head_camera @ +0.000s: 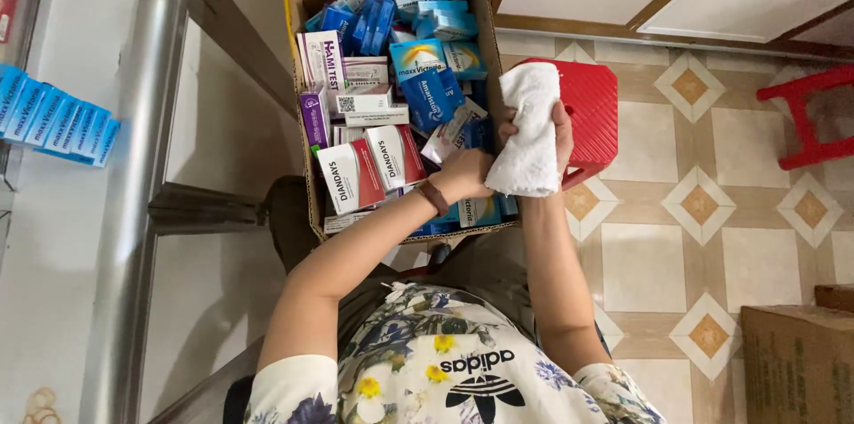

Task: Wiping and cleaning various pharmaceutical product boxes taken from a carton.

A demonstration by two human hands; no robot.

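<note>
Wiping appeared under way: right hand (559, 135) fingers clasped a folded white cloth (531, 130) over the cardboard box (313, 177) of medicine packs, left hand (464, 173) gripping its lower edge; next move needed a pack chosen.

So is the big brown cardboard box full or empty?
Full. The brown cardboard box is open at the top and packed nearly to its rim with small blue, white, red and purple cartons.
</note>
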